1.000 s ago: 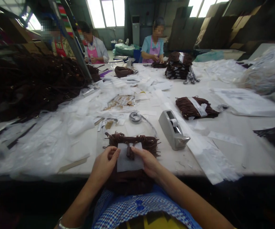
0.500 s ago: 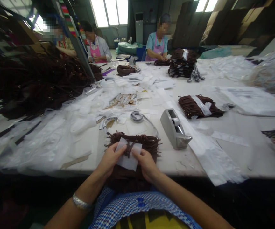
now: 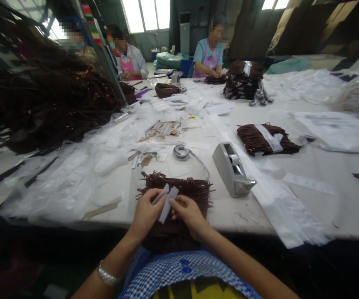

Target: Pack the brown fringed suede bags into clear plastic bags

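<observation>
Your forearms come in from both sides at a slant, with your left hand [image 3: 150, 209] clamping its grip on the white paper [image 3: 169, 204] above the brown fringed bag [image 3: 200, 195], while your right hand [image 3: 188, 211] rests its thumb against the paper, though you cannot tell whether that grip is closed. Half a second ago the paper was spread broad; now it shows as two narrow strips. The bag overhangs the worktop's [image 3: 226, 218] near edge, with a bare strip between it and the tape dispenser [image 3: 229, 174].
</observation>
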Motion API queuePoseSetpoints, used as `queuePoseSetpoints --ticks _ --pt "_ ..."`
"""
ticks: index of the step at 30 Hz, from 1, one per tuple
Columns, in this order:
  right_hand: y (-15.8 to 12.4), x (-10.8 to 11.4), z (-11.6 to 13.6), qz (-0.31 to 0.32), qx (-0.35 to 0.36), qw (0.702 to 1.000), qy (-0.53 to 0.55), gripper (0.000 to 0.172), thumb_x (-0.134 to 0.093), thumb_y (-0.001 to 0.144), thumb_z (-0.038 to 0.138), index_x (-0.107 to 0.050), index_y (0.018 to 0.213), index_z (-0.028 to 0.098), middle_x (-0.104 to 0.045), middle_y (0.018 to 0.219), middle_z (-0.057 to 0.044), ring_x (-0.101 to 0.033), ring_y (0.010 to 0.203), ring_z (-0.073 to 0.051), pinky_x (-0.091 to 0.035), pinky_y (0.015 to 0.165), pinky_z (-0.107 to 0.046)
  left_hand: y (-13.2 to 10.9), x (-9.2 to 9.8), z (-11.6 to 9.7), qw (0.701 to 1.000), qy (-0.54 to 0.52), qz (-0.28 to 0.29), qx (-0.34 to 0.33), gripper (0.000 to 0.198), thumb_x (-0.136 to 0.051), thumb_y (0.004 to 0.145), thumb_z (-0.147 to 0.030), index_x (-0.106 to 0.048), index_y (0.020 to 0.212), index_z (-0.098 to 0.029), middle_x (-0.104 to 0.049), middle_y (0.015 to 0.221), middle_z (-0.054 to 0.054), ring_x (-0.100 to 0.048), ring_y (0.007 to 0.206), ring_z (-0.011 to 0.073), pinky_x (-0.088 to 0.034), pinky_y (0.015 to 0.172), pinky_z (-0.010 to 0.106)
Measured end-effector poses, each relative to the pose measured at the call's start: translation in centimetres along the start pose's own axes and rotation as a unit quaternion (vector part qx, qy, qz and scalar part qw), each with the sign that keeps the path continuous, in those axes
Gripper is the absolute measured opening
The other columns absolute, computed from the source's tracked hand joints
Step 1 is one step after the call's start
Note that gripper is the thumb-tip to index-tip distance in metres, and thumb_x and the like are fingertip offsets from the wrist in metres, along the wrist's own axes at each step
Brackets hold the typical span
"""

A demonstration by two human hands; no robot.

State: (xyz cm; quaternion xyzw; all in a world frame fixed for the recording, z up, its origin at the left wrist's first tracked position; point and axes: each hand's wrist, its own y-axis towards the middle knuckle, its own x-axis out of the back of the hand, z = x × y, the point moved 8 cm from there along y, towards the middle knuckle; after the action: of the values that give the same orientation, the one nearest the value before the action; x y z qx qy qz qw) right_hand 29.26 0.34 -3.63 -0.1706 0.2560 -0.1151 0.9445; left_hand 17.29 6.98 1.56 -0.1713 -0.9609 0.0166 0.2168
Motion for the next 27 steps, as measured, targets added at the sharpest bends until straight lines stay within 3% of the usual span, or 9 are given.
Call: queuePoseSetpoints --ticks 5,12,18,23,27 --pt "0.2 0.0 0.0 -0.023 0.006 1.000 -0.005 0.040 -0.085 0.061 0.045 -0.067 0.077 0.012 -0.062 0.062 0.001 -0.057 0.055 -0.010 -0.047 0.050 -0.020 -0.7 0.6 -1.6 0.994 0.082 -0.035 -0.070 0.023 -0.058 0.087 -0.037 -0.072 0.094 -0.019 -0.071 0.098 0.006 -0.064 0.095 0.0224 -0.047 0.088 0.032" --pt "-0.4 -0.4 0.0 -0.015 -0.025 0.999 0.036 0.044 -0.082 0.066 0.051 -0.066 0.077 0.012 -0.067 0.070 -0.004 -0.066 0.062 -0.013 -0.055 0.062 -0.025 -1.8 0.4 -2.4 0.977 0.158 -0.065 -0.128 0.019 -0.056 0.090 -0.030 -0.072 0.098 -0.022 -0.069 0.096 0.006 -0.064 0.092 0.0211 -0.048 0.085 0.031" --pt "0.1 -0.4 0.0 -0.041 0.005 0.999 0.011 0.045 -0.083 0.062 0.052 -0.064 0.069 0.012 -0.064 0.062 -0.002 -0.063 0.057 -0.013 -0.054 0.057 -0.025 -2.9 -0.3 -3.2 0.938 0.277 -0.092 -0.189 0.023 -0.055 0.090 -0.022 -0.072 0.105 -0.026 -0.069 0.099 0.005 -0.060 0.094 0.0230 -0.047 0.082 0.033" --pt "0.0 -0.6 0.3 -0.038 0.032 0.999 -0.002 0.041 -0.082 0.063 0.052 -0.066 0.068 0.013 -0.063 0.065 -0.001 -0.058 0.060 -0.013 -0.050 0.058 -0.025 -3.5 -1.1 -4.0 0.923 0.294 -0.106 -0.225 0.032 -0.052 0.088 -0.014 -0.071 0.112 -0.025 -0.068 0.104 0.007 -0.060 0.095 0.0238 -0.050 0.084 0.036" --pt "-0.3 0.0 0.7 -0.057 0.073 0.995 -0.028 0.038 -0.078 0.070 0.051 -0.068 0.067 0.014 -0.059 0.062 0.001 -0.051 0.058 -0.011 -0.044 0.057 -0.023 -4.2 -1.7 -4.6 0.922 0.282 -0.099 -0.248 0.041 -0.048 0.091 -0.016 -0.061 0.128 -0.024 -0.069 0.112 0.010 -0.061 0.102 0.0260 -0.048 0.094 0.041"
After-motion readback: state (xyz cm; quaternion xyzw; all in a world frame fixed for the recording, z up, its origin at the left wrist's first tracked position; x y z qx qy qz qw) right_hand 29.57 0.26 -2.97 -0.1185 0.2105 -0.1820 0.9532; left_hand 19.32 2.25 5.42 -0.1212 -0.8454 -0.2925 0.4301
